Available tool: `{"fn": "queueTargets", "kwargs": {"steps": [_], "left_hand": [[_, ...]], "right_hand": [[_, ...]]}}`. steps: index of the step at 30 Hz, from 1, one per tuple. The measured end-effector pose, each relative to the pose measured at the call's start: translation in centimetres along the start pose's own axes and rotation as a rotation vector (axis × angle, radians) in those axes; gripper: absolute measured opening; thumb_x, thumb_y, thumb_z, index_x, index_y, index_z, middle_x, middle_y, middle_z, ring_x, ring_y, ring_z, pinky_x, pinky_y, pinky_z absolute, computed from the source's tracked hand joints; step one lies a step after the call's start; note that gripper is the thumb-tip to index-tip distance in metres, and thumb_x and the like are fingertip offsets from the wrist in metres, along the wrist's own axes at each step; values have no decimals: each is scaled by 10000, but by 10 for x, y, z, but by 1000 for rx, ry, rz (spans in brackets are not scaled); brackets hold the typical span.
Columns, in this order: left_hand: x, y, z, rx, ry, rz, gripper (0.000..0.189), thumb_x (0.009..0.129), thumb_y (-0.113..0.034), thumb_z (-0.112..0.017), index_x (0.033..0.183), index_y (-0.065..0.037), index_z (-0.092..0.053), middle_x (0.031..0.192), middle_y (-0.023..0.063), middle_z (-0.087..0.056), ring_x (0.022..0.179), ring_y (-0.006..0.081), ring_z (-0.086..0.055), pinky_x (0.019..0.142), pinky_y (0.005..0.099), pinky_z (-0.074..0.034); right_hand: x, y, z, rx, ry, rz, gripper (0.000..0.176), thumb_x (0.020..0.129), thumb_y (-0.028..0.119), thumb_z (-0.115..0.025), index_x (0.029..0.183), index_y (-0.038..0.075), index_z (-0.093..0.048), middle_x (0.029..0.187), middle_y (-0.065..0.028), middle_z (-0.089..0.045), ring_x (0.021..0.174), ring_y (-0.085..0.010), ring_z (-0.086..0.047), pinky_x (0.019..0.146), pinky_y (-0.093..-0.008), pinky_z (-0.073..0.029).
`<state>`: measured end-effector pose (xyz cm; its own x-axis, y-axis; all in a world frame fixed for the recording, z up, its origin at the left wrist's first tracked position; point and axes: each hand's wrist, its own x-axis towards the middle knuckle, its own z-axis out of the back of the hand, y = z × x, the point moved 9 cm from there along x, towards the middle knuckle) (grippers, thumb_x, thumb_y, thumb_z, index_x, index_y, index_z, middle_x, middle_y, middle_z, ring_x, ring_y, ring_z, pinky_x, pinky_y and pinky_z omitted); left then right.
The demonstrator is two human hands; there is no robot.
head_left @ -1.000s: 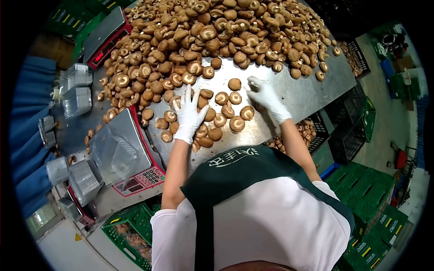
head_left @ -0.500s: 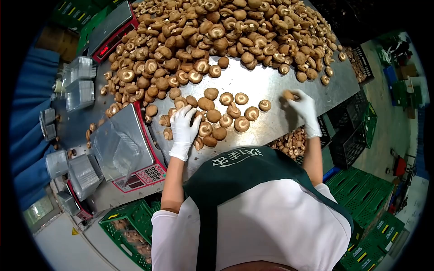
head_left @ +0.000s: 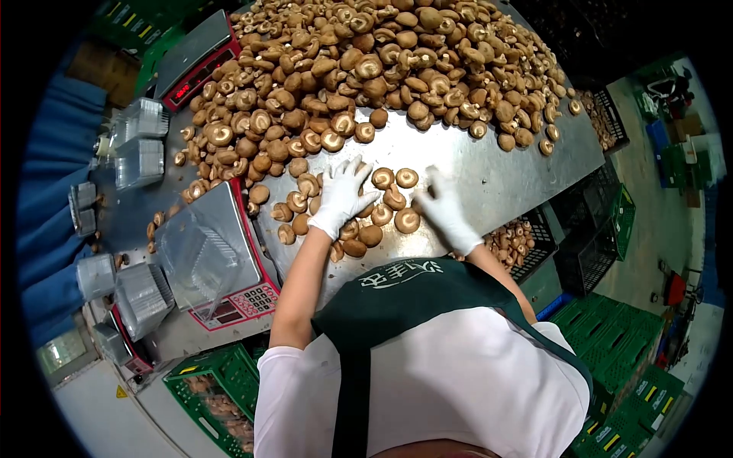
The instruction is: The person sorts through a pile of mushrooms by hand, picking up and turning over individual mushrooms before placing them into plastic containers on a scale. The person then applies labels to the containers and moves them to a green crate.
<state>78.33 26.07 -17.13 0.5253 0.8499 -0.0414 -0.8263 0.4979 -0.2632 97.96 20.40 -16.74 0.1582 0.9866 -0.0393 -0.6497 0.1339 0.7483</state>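
My left hand (head_left: pixel 342 200), in a white glove, lies over a loose group of brown shiitake mushrooms (head_left: pixel 371 235) on the metal table (head_left: pixel 489 183). Its fingers are spread and it hides some of the caps beneath. To the right of that group is my right hand (head_left: pixel 444 212), also gloved and blurred by motion. Its fingers look apart, beside a mushroom (head_left: pixel 407 220) lying gills up; I see nothing held in them. Several mushrooms between the hands show pale gills and stems. Beyond both hands rises a large heap of mushrooms (head_left: pixel 397 69).
A red-edged scale (head_left: pixel 256 299) carrying clear plastic trays (head_left: pixel 195 252) stands at left. Another scale (head_left: pixel 200 65) and stacked clear trays (head_left: pixel 140 162) are farther back. A black crate (head_left: pixel 540 243) of mushrooms is below the table's right edge; green crates (head_left: pixel 611 328) stand at lower right.
My right hand has swung left from the table's right side to the small group; the mushroom it held no longer shows. My left hand has shifted right and spread over the mushrooms.
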Motion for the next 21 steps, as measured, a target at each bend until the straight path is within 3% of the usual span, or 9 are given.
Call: {"fn": "queueTargets", "kwargs": {"steps": [2, 4, 6, 8, 11, 13, 15, 18, 21], "left_hand": [[-12, -3, 2, -13, -16, -37, 564, 775, -486, -616, 1251, -198, -525, 1291, 95, -508, 1164, 289, -470, 992, 501, -303], [-26, 0, -1, -42, 76, 31, 555, 798, -476, -603, 1262, -183, -519, 1301, 99, -507, 1193, 278, -461, 1021, 482, -289], [-42, -2, 10, 37, -79, 14, 500, 802, -412, -614, 1229, -164, -537, 1246, 101, -533, 1145, 289, -483, 1001, 483, -296], [-49, 1, 17, 46, -93, 13, 469, 818, -415, -602, 1199, -145, -563, 1209, 107, -562, 1161, 298, -479, 1011, 494, -284], [-44, 23, 34, -117, -160, 79, 443, 836, -421, -584, 1151, -110, -597, 1138, 124, -607, 1166, 316, -484, 1021, 485, -279], [-29, 40, 48, -112, -240, 115, 457, 834, -392, -594, 1194, -112, -575, 1242, 130, -548, 1215, 311, -445, 1033, 465, -280], [-7, 57, 61, -87, -281, 214, 512, 820, -376, -610, 1259, -127, -527, 1351, 138, -450, 1270, 310, -388, 1051, 469, -267], [30, 81, 56, -7, -192, 363, 683, 771, -432, -658, 1361, -187, -415, 1478, 138, -264, 1355, 328, -250, 1062, 555, -224], [42, 85, 29, 156, 1, 370, 772, 735, -503, -680, 1390, -238, -369, 1494, 129, -230, 1370, 332, -213, 1059, 595, -195]], "right_hand": [[-8, 34, -41, -113, 41, 181, 591, 753, 360, -673, 1244, 69, -517, 1341, -312, -379, 1111, -407, -479, 951, -446, -409], [-12, 42, -58, -215, 82, 252, 613, 744, 387, -671, 1255, 86, -514, 1398, -320, -285, 1156, -462, -421, 982, -462, -379], [-9, 41, -53, -240, 92, 268, 596, 754, 385, -673, 1242, 75, -529, 1363, -310, -354, 1164, -449, -439, 986, -448, -390], [-7, 39, -51, -27, 232, 258, 544, 764, 377, -677, 1190, 55, -573, 1305, -283, -447, 1159, -421, -471, 993, -429, -396], [20, 44, -32, 132, 245, 114, 420, 806, 318, -685, 1145, 77, -627, 1158, -201, -595, 1066, -316, -584, 924, -361, -469], [52, 57, -18, 157, 131, 114, 363, 797, 261, -647, 1095, 53, -632, 969, -233, -648, 911, -366, -634, 842, -384, -505], [89, 70, -16, 33, 22, 222, 397, 779, 257, -643, 1131, 74, -616, 971, -254, -636, 939, -385, -615, 840, -386, -496], [135, 80, -41, -193, -129, 368, 474, 745, 244, -647, 1182, 74, -583, 1275, -257, -487, 1093, -369, -534, 894, -407, -474], [133, 84, -80, -414, 101, 390, 446, 715, 256, -663, 1099, 43, -585, 1323, -290, -400, 1048, -416, -517, 869, -431, -481]]}}
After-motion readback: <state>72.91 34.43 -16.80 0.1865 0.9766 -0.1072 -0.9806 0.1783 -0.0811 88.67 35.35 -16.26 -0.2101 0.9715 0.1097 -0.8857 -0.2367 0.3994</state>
